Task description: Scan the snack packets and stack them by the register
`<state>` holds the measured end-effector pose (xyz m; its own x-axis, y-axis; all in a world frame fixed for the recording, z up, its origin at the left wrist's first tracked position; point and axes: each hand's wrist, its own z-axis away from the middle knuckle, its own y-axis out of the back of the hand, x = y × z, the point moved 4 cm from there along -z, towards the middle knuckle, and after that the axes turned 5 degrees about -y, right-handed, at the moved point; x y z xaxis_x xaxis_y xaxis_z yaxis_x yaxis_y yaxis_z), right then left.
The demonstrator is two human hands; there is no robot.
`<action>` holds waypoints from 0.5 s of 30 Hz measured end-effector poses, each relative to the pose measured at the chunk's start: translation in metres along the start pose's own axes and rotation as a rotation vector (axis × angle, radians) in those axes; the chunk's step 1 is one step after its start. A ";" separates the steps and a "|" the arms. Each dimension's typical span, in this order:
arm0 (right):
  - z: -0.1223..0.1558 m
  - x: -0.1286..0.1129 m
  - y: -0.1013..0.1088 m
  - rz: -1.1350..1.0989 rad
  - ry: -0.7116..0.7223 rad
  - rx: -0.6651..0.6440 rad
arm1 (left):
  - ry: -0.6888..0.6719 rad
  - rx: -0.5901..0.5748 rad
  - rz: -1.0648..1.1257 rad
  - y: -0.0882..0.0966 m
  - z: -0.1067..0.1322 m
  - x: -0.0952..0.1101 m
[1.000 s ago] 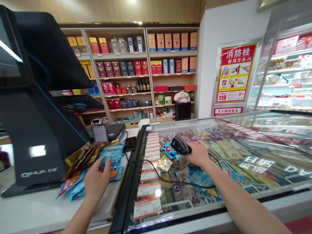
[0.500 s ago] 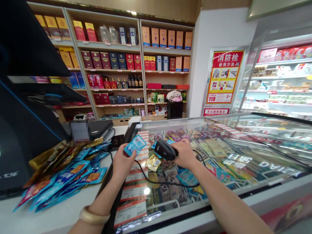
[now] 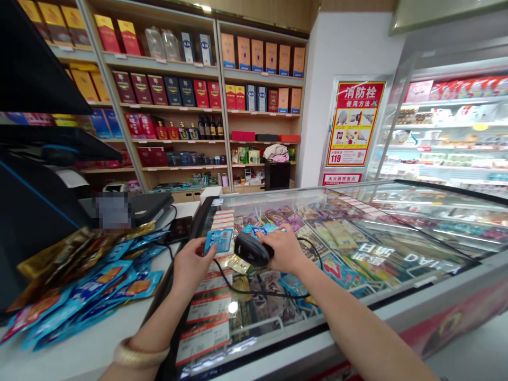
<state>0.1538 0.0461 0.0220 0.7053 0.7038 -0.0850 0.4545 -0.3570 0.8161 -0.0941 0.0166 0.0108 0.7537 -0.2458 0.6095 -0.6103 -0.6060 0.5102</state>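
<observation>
Over the near left corner of the freezer (image 3: 420, 301), the left hand (image 3: 193, 263) pinches a small blue packet (image 3: 219, 241) by its lower edge between thumb and fingers, holding it upright above the glass with its printed face turned toward the scanner (image 3: 251, 249). The right hand (image 3: 286, 250), just to the packet's right and also above the freezer lid, is wrapped shut around the scanner's handle, and the black head points left at the packet; the two are very near, perhaps touching, and I cannot tell which. The cable (image 3: 254, 292) loops from the scanner down across the lid, passing over the row of price tags (image 3: 208, 308) under the glass along the freezer's left edge. Left of the freezer, a loose pile (image 3: 99, 278) of blue, gold and red packets lies spread on the counter (image 3: 91, 344). The grip on the packet looks light and takes only a corner, so the thin pouch could bend or droop and turn its code away from the head. With the head this near, the code could also sit outside its view. Glare from the lid may confuse a read. The slack cable could snag the left wrist or sweep the pile toward the counter's edge.
</observation>
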 end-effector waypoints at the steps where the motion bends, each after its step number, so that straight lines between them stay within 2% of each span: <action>1: 0.000 -0.001 0.000 0.001 -0.001 -0.005 | -0.006 0.005 0.006 0.000 0.000 0.001; 15: -0.001 0.005 -0.006 -0.024 -0.062 -0.032 | -0.038 0.048 -0.058 0.004 0.002 0.006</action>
<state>0.1540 0.0521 0.0169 0.7271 0.6721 -0.1397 0.4549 -0.3193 0.8314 -0.0912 0.0113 0.0152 0.7966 -0.2370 0.5561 -0.5537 -0.6552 0.5139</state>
